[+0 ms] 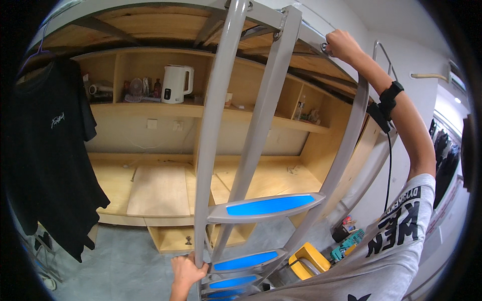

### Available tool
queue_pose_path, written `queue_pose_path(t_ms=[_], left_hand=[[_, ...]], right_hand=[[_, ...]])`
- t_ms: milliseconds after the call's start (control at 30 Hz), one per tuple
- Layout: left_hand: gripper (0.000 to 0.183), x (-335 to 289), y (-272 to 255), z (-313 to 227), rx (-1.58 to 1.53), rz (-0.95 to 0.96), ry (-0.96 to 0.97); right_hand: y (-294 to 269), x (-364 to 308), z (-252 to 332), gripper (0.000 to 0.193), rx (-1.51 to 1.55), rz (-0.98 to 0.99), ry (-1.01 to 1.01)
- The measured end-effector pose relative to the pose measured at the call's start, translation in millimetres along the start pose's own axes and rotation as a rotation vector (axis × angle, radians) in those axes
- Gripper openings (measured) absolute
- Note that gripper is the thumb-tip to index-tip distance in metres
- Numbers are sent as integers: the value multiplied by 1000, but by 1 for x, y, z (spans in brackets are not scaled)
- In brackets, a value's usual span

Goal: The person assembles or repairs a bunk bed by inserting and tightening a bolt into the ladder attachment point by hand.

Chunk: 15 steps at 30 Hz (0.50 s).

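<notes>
A grey metal ladder [219, 125] with blue-topped steps [271, 204] rises in front of me to a loft bed frame [312, 36]. Low on the ladder's left rail, the fingers of my left hand [188, 271] are closed around the metal. High at the right, my right arm is raised. My right hand [345, 46] makes a fist at the upper edge of the bed frame, gripping its rail; the fingertips are partly hidden. A small round metal piece [324, 47] shows beside those fingers. On my right wrist sits a black strap [390, 95] with a cable.
Behind the ladder are a wooden desk [108, 175] and shelves holding a white electric kettle [175, 84]. A black T-shirt [55, 140] hangs at left. On the floor at right stand a yellow stool [310, 261] and a teal box [348, 244].
</notes>
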<state>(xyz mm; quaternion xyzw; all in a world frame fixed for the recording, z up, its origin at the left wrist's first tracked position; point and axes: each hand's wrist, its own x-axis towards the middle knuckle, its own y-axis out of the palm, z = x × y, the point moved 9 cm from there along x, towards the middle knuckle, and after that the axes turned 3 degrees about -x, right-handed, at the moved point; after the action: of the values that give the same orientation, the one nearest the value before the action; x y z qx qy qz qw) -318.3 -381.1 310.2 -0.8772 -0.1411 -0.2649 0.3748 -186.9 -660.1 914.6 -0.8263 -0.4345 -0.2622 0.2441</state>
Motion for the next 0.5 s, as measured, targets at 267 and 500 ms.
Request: queue_pose_path(t_ms=[267, 500], left_hand=[[33, -1, 3, 4, -6, 26, -40], [23, 1, -1, -1, -35, 46, -75]], right_hand=[[-3, 0, -9, 20, 22, 14, 71], [2, -4, 2, 19, -13, 59, 43]])
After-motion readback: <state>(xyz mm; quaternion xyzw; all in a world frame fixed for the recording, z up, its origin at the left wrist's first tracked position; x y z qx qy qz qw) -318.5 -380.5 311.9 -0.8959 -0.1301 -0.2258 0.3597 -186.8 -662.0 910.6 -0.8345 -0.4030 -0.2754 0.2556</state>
